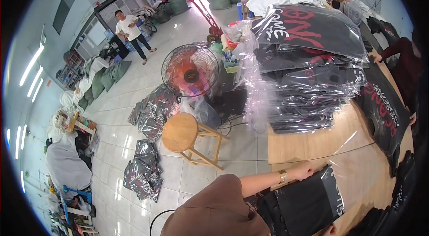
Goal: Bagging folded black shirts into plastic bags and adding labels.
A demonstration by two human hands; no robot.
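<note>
A folded black garment [308, 202] with white lettering along its right end lies on the wooden table before me. My left hand [301, 170], with a gold watch at the wrist, is closed on the garment's far edge. My right hand [330, 230] shows only in part at the lower edge, by the garment's near corner; its fingers are mostly hidden. A clear plastic bag [364, 169] spreads flat to the right from the garment's lettered end. How far the garment sits inside it I cannot tell.
A tall stack of bagged black garments [308, 70] stands on the table [290, 146] beyond my hands. At right, a co-worker in dark red handles a printed black garment [380, 106]. A wooden stool [181, 133], a fan [190, 70] and bagged garments [144, 171] occupy the floor.
</note>
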